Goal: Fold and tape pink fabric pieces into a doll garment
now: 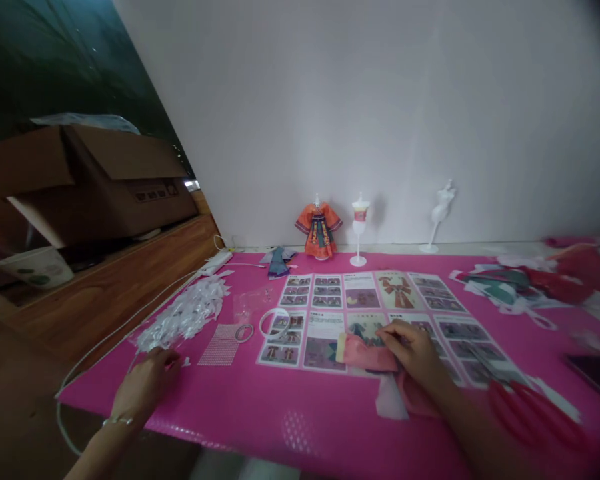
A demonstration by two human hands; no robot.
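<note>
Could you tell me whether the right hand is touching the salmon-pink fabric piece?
Touching. The head view shows the right hand resting on the salmon-pink fabric piece, fingers overlapping its upper edge.

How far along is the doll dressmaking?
The first stand wears a finished-looking orange dress; the second stand has only a bodice band; the third stand is bare, so two seem left. The right hand presses a pink fabric piece on the instruction sheet; the left hand lies by white ribbon scraps.
</note>
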